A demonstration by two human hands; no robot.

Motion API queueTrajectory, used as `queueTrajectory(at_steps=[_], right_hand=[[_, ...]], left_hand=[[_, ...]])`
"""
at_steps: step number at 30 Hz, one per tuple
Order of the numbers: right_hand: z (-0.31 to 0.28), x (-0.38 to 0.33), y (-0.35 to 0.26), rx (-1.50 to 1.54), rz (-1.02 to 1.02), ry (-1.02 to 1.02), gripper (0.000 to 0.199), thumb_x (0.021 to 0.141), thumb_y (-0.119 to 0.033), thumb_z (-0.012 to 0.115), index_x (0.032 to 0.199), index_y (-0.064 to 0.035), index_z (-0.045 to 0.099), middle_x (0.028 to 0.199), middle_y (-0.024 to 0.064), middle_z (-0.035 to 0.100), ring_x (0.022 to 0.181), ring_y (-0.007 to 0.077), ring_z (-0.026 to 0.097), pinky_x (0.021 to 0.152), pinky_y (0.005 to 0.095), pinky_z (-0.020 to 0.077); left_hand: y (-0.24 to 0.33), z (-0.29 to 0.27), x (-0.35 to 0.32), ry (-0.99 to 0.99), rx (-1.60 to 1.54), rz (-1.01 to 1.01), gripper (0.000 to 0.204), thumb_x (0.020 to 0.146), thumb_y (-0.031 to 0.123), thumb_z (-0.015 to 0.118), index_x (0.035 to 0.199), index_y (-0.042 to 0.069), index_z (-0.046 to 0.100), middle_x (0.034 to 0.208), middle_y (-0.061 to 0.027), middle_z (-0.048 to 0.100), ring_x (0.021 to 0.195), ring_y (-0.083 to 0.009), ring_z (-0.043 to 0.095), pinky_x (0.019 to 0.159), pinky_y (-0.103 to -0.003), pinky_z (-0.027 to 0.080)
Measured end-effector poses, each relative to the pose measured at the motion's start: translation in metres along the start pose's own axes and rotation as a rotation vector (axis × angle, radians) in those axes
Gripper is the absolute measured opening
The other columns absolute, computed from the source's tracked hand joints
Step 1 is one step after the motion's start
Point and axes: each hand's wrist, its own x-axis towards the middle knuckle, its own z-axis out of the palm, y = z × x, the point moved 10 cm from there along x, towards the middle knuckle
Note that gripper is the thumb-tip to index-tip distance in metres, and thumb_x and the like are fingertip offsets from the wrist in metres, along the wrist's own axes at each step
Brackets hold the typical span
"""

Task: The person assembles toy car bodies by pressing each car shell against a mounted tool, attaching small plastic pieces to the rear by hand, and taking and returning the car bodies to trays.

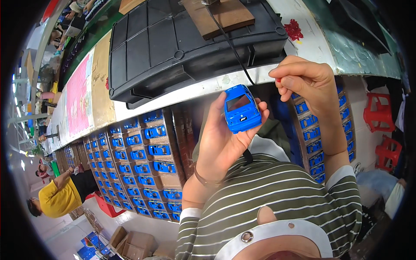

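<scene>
My left hand is closed round a blue toy car body, held up in front of my chest with a dark window opening facing me. To its right and a little higher, my right hand pinches a tiny red piece between thumb and forefinger. The red piece is mostly covered by the fingertips, so its shape cannot be made out. The two hands are apart, and the red piece does not touch the car.
A black plastic crate lies on the white bench, with a wooden board and a cable on it. Small red pieces are heaped at its right. Trays of blue car bodies stand left and right of me. A person in yellow is at far left.
</scene>
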Motion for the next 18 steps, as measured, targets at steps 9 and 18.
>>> queueTrajectory(at_steps=[9,18], right_hand=[[0.011,-0.002,0.025,0.237,0.28,-0.038,0.018,0.083,-0.009,0.058,0.097,0.0023,0.06,0.086,0.0124,0.065,0.077,0.0141,0.064,0.066,0.0205,0.0513],[0.027,-0.003,0.052,0.495,0.302,-0.137,0.018,0.085,-0.012,0.059,0.097,0.0015,0.06,0.085,0.01,0.063,0.075,0.0138,0.064,0.065,0.02,0.0513]], left_hand=[[0.001,-0.001,-0.001,-0.025,-0.008,-0.003,0.043,0.092,0.034,0.047,0.11,-0.005,0.049,0.105,-0.0201,0.056,0.101,-0.0324,0.056,0.093,-0.042,0.047],[0.002,-0.004,-0.002,-0.011,-0.046,-0.014,0.043,0.092,0.033,0.048,0.11,-0.005,0.048,0.105,-0.021,0.056,0.1,-0.0332,0.057,0.093,-0.042,0.047]])
